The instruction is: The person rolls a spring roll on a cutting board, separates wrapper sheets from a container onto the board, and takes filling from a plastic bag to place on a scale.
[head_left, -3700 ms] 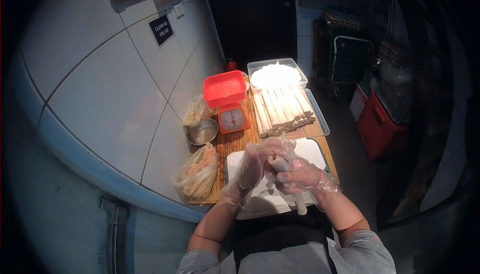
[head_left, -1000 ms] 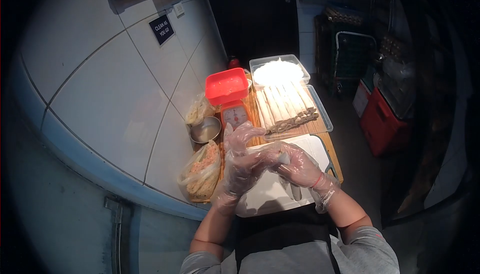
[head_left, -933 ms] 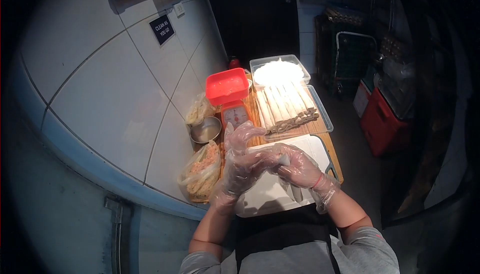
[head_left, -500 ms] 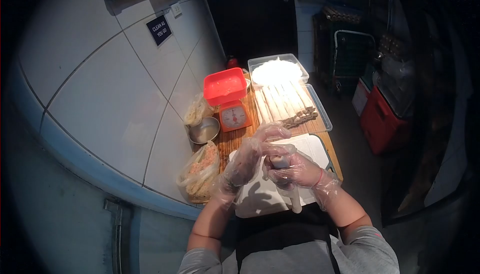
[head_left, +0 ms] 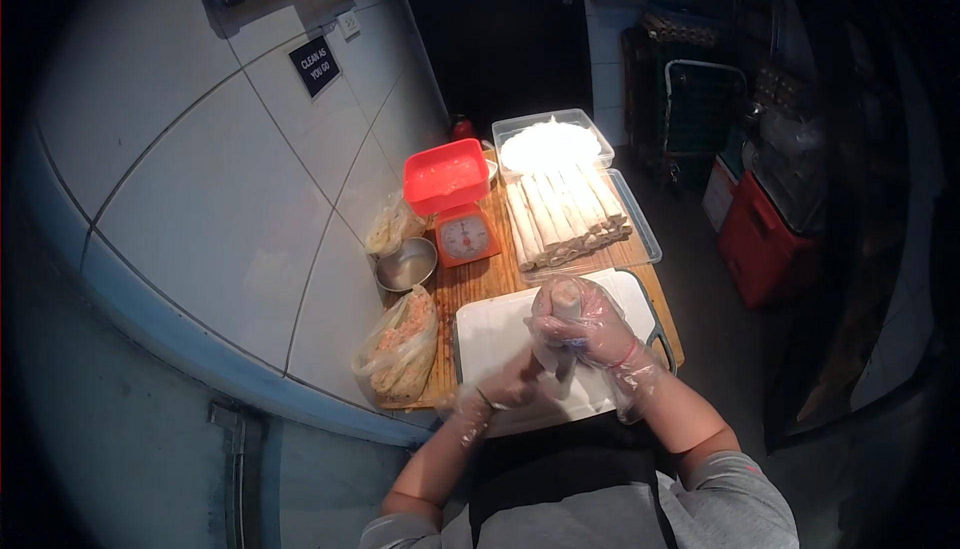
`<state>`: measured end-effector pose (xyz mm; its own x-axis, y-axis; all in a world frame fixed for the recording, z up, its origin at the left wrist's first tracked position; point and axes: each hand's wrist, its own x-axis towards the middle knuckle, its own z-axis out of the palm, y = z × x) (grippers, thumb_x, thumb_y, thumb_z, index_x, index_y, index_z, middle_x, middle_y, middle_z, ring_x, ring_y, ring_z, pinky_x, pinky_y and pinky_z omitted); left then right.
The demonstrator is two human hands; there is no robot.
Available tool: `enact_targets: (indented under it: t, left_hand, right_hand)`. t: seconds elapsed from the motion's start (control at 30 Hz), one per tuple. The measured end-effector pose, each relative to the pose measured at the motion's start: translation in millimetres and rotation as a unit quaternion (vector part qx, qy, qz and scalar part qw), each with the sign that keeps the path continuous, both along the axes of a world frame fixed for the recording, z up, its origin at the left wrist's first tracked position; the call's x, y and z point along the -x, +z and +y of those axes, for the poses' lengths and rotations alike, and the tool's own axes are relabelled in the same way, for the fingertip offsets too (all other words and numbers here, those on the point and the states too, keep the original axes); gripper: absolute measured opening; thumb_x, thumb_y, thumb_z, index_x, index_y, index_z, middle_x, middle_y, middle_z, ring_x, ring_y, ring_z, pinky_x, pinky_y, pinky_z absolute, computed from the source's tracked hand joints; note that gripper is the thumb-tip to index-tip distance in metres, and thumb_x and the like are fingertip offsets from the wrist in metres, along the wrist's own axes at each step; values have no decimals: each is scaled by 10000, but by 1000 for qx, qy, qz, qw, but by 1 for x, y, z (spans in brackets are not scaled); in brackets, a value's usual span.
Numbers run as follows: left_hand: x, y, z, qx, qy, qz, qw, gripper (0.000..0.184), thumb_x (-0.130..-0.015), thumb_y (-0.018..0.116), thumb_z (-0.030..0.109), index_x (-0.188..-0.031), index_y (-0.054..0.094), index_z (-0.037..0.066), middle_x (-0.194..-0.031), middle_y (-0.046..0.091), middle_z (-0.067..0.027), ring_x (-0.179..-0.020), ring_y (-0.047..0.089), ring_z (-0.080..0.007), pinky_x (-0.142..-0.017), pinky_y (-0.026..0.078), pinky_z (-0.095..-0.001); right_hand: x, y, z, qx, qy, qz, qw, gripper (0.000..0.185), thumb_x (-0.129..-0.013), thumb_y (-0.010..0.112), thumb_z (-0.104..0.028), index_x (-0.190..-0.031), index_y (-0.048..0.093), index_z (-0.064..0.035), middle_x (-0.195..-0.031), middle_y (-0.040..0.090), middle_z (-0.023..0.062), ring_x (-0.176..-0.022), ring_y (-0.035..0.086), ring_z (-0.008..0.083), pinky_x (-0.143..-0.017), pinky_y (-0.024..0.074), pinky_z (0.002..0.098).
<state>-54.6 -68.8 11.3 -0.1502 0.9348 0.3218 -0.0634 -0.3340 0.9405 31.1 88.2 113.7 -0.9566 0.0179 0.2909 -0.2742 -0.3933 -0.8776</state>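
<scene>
My right hand, in a clear plastic glove, is wrapped around a pale rolled wrapper like an uncooked spring roll. One end of the roll shows above the fingers, and the roll is held over a white cutting board with a dark rim. Low and to the left, my gloved left hand is by the lower part of the roll. Its fingers are blurred and partly shaded, so whether they grip the roll is unclear. Beyond the board lies a stack of similar rolls on a clear plastic lid.
A clear tub of bright white contents stands at the back. An orange kitchen scale with a red tray, a metal bowl and a plastic bag of orange-flecked filling line the tiled wall. A red cooler stands right.
My left hand has dropped from above the roll to its lower left. My right hand has turned and moved slightly up, so the roll's end now shows on top.
</scene>
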Motion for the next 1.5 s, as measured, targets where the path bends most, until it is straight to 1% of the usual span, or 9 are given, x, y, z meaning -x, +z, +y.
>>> enact_targets:
  t: [0.23, 0.33, 0.47, 0.57, 0.63, 0.73, 1.27, 1.4, 1.5]
  left_hand:
    - [-3, 57, 1, 263, 87, 194, 941, 875, -801, 764, 418, -1442, 351, -10, -1283, 554, -196, -1143, 558, -250, -986, 424, -365]
    - [18, 68, 3, 375, 111, 334, 858, 878, -769, 809, 373, -1432, 370, -1, -1029, 630, -138, -921, 588, -169, -789, 500, -331]
    - [20, 34, 0, 244, 230, 544, 769, 917, -697, 825, 437, -1400, 424, 4, -1246, 583, -230, -1124, 576, -365, -967, 446, -438]
    - [4, 14, 8, 128, 262, 595, 749, 720, -772, 768, 332, -1353, 478, 21, -1255, 587, -201, -1162, 561, -357, -1010, 411, -476]
    - [-6, -3, 19, 132, 278, 570, 762, 639, -787, 753, 280, -1318, 506, 24, -1270, 578, -203, -1174, 555, -354, -1010, 412, -468]
    - [-14, -12, 36, 101, 328, 541, 768, 485, -792, 735, 170, -1230, 575, 37, -1147, 645, -174, -1062, 612, -355, -929, 467, -446]
    - [0, -39, 72, -72, 375, 543, 748, 396, -812, 719, 108, -1167, 595, -14, -998, 693, -156, -927, 668, -343, -809, 532, -439]
    - [2, -43, 74, -49, 373, 559, 739, 357, -820, 718, 169, -1120, 632, -3, -1005, 698, -151, -934, 667, -333, -815, 529, -432]
    - [5, -38, 77, 36, 356, 542, 760, 309, -840, 664, 224, -1107, 650, 69, -1006, 702, -120, -952, 661, -308, -828, 512, -422]
  right_hand:
    - [3, -17, 39, 183, -128, 124, 967, 199, -853, 658, -1, -889, 504, -122, -722, 552, 3, -518, 477, 77, -422, 385, 221]
    - [-6, -31, 81, 96, -341, 124, 927, 204, -850, 679, -12, -823, 508, -118, -719, 549, -14, -537, 470, 48, -458, 386, 202]
    - [-43, -75, 137, -95, -313, -28, 945, 107, -852, 670, -31, -941, 611, -38, -853, 641, 47, -728, 615, 125, -646, 517, 257]
    - [-57, -105, 133, -320, -251, -87, 909, 290, -840, 673, -69, -1115, 628, 13, -1083, 669, 128, -1005, 640, 206, -869, 518, 313]
    - [-64, -112, 114, -425, -215, -128, 870, 449, -819, 685, -118, -1235, 595, 27, -1319, 587, 198, -1241, 555, 284, -1041, 440, 350]
    - [-52, -122, 85, -536, -300, -61, 787, 410, -817, 687, -123, -1192, 618, 27, -1269, 601, 227, -1185, 579, 341, -1015, 459, 373]
    - [-35, -162, 70, -294, -283, -194, 892, 665, -863, 541, -53, -1476, 300, 37, -1457, 422, 264, -1383, 393, 333, -1142, 308, 363]
    - [-35, -141, 69, -426, -226, -179, 858, 659, -853, 551, -53, -1454, 307, 68, -1446, 408, 299, -1376, 394, 358, -1150, 305, 385]
    - [-29, -124, 63, -570, -372, -45, 731, 614, -828, 618, 27, -1413, 436, -8, -1416, 484, 217, -1339, 448, 335, -1113, 356, 367]
